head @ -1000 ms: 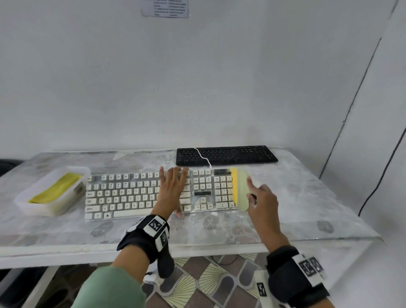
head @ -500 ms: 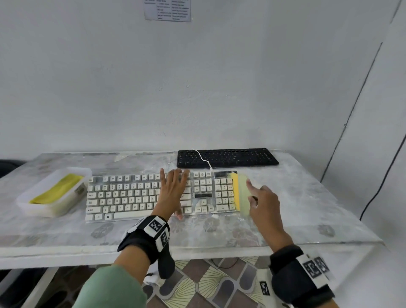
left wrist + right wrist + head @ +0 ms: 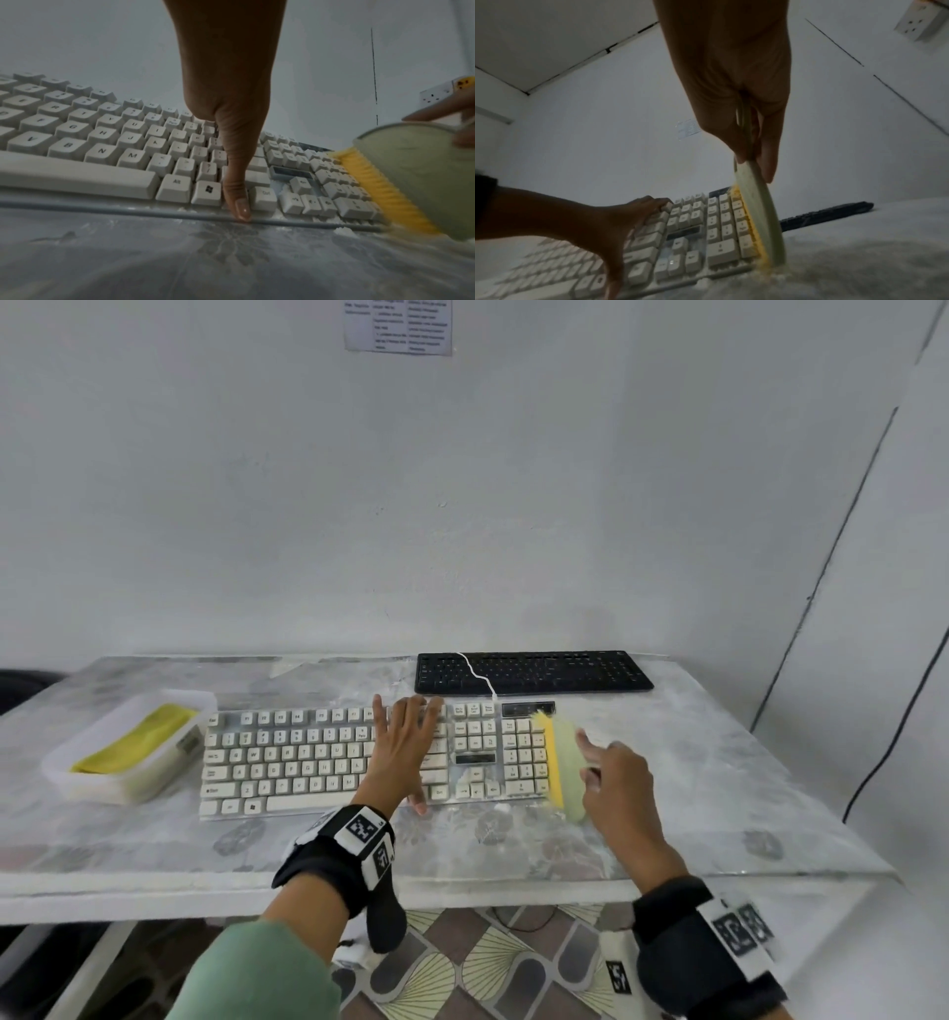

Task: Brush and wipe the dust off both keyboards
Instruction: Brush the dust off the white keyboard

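Watching from the head view: the left hand [image 3: 405, 752] is lying flat across the middle of the white keyboard [image 3: 308, 757], fingers straight and spread, thumb tip reaching the front edge; its grip is holding nothing, only pressing down. I am seeing the right hand [image 3: 616, 778] at centre right, its grip pinching the pale green back of the brush [image 3: 562, 762] between thumb and fingers, index finger lying along it. The yellow bristles are sitting on the right end of the white keyboard, at the number pad, with the brush running front to back. White dust is lying at the keyboard's front right corner, clearest in the left wrist view. The black keyboard [image 3: 534, 672] is lying behind, upper centre, with the white cable [image 3: 477, 675] crossing it. At centre left of the desk [image 3: 719, 762], a white tray [image 3: 77, 783] is holding a yellow cloth [image 3: 133, 744].
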Motion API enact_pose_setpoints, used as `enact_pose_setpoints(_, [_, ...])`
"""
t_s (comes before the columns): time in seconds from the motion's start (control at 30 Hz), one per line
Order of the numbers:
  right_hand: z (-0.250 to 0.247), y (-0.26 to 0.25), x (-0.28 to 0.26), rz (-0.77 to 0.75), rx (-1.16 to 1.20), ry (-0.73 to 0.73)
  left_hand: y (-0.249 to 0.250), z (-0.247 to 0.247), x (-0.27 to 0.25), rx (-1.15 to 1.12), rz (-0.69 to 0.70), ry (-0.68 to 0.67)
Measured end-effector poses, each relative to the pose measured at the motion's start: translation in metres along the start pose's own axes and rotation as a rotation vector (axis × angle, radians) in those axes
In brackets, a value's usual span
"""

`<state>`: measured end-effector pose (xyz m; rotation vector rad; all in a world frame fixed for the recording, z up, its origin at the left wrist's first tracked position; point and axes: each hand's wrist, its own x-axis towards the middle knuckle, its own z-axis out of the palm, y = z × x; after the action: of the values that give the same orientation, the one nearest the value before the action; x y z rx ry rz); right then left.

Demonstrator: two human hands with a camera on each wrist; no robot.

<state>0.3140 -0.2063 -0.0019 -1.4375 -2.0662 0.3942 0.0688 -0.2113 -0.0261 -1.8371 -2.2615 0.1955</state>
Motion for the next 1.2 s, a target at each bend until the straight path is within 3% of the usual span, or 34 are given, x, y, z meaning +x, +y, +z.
enact_pose_setpoints(0.2, [-0.032,-0.005,0.015,-0.014,-0.018,-0.096,0.001,0.0,-0.002,0.021,-0.012,-0.011])
enact_pose_setpoints(0.4, [-0.074,-0.019,0.072,-0.277,-0.149,-0.026,0.001,0.001,0.0,0.007,-0.01,-0.013])
enact_pose_setpoints(0.67, [-0.068,-0.067,0.105,-0.634,-0.415,-0.323,0.001,0.003,0.001,-0.004,-0.01,0.011])
enact_pose_setpoints(0.77, [-0.057,-0.083,0.106,-0.736,-0.529,-0.362,0.0,0.004,0.0,-0.035,0.006,0.045])
enact_pose_setpoints(0.87, [-0.056,-0.076,0.108,-0.749,-0.583,-0.389,-0.002,0.002,-0.002,-0.023,0.011,0.028])
enact_pose_setpoints(1.03, [-0.063,-0.048,0.11,-0.639,-0.671,-0.442,-0.005,0.002,0.001,-0.031,0.032,0.005])
enact_pose_setpoints(1.2, [-0.08,-0.056,0.118,-0.644,-0.565,-0.416,-0.005,0.0,0.001,-0.01,0.03,-0.005])
